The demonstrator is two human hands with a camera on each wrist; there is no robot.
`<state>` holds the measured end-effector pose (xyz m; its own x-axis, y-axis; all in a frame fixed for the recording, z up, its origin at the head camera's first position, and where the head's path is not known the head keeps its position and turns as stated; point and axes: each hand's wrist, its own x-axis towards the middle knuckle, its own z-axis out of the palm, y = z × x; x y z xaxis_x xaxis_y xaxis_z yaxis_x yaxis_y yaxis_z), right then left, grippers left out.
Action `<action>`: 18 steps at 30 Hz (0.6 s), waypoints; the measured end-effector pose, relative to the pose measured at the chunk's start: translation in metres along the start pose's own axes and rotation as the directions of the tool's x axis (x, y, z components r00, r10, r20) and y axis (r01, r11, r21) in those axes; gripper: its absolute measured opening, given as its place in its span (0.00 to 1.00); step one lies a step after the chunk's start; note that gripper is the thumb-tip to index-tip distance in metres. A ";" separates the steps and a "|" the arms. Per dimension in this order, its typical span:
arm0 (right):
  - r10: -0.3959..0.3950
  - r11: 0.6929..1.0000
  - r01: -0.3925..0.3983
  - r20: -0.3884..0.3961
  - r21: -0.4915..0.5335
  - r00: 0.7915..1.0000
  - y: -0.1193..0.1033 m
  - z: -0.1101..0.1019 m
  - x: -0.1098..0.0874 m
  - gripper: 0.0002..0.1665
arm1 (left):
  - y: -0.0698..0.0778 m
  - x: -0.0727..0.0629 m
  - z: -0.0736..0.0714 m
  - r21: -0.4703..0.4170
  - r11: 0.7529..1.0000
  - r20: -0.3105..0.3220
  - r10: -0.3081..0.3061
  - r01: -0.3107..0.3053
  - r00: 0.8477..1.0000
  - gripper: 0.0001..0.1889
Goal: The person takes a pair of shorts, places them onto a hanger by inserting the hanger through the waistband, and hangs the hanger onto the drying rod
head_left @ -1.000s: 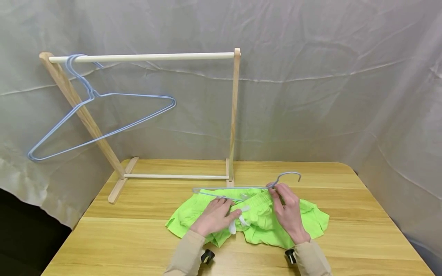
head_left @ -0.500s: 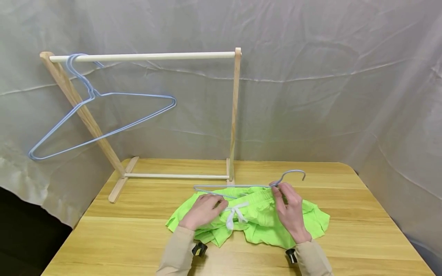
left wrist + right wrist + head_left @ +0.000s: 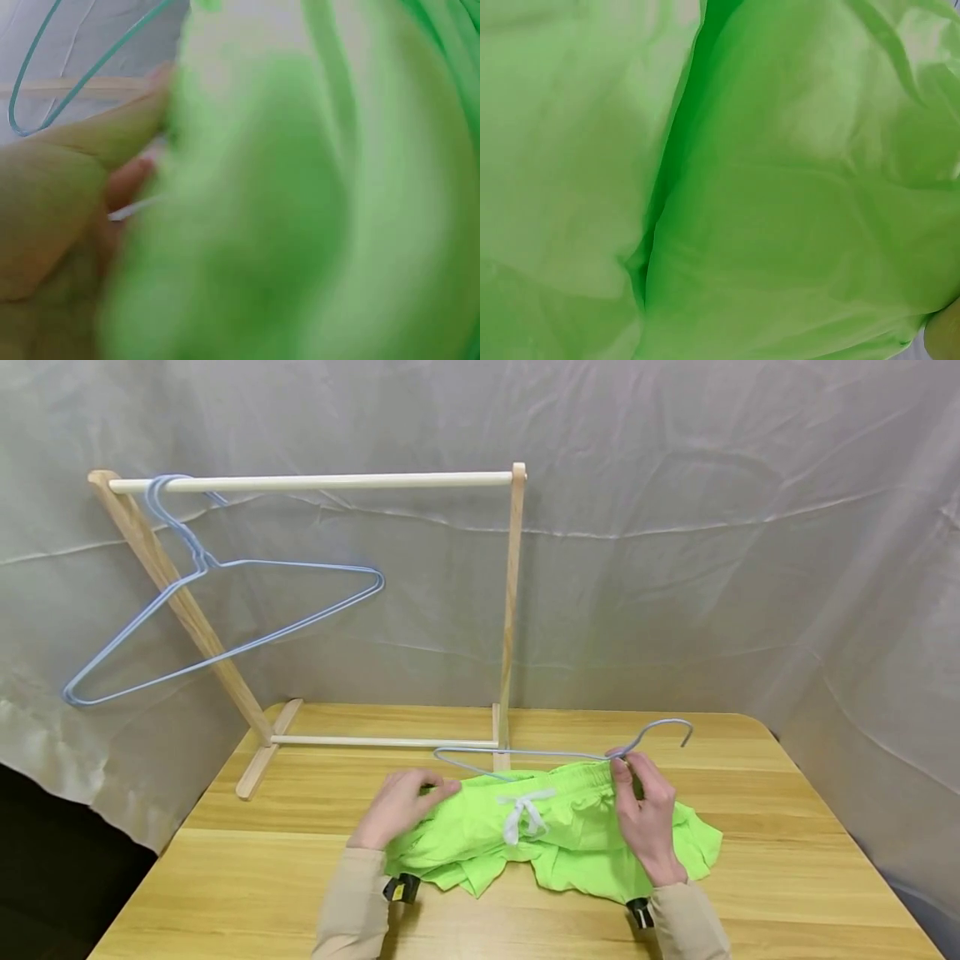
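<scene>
Bright green shorts (image 3: 577,818) with a white drawstring bow (image 3: 523,814) lie bunched on the table. My left hand (image 3: 401,806) pinches the left end of their waistband. With thumb and fingers, my right hand (image 3: 647,810) holds a blue wire hanger (image 3: 540,752) near its neck, together with the waistband's right side. The hanger's hook points up and right; its right part is hidden in the shorts, while its left end shows above the waistband. Blurred green fabric (image 3: 277,187) covers much of the left wrist view, and green cloth (image 3: 802,225) nearly fills the right wrist view.
A wooden rack (image 3: 512,610) with a white top rod (image 3: 337,482) stands at the back left of the wooden table (image 3: 787,852). Blue hangers (image 3: 225,653) hang at the rod's left end. Grey cloth (image 3: 675,610) surrounds the table behind and at the sides.
My left hand has moved left from the middle of the waistband to its left end, uncovering the bow. My right hand and the hanger have shifted right and slightly away from me.
</scene>
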<state>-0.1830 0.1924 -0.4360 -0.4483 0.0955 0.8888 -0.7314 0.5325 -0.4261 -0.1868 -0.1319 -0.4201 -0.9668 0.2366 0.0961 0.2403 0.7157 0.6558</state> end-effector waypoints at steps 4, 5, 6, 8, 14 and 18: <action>0.010 1.000 -0.010 0.001 -0.004 1.000 0.000 -0.001 0.000 0.09 | 0.002 0.002 -0.002 -0.078 0.996 -0.211 0.021 -0.039 0.977 0.26; 0.012 1.000 -0.012 0.001 -0.007 1.000 0.001 -0.001 0.000 0.09 | 0.002 0.003 -0.001 -0.091 0.994 -0.285 0.036 -0.065 0.958 0.29; 0.012 1.000 -0.012 0.001 -0.006 1.000 0.001 -0.001 0.000 0.09 | 0.002 0.003 -0.001 -0.093 0.991 -0.370 0.058 -0.099 0.927 0.31; 0.013 1.000 -0.013 0.002 -0.004 1.000 0.001 0.000 0.000 0.10 | 0.003 0.004 0.002 -0.071 0.980 -0.539 0.117 -0.184 0.834 0.33; -0.005 1.000 0.005 0.042 0.004 0.999 0.000 -0.001 -0.001 0.10 | 0.004 0.010 0.005 0.104 0.899 -0.811 0.324 -0.426 0.487 0.32; -0.003 1.000 0.003 0.077 0.004 0.997 -0.001 -0.002 -0.002 0.09 | 0.005 0.013 0.005 0.137 0.803 -0.800 0.435 -0.580 0.413 0.34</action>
<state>-0.1808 0.1931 -0.4367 -0.4839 0.0292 0.8746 -0.7350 0.5290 -0.4243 -0.1979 -0.1217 -0.4196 -0.3640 -0.1160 0.9241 0.7657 0.5276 0.3678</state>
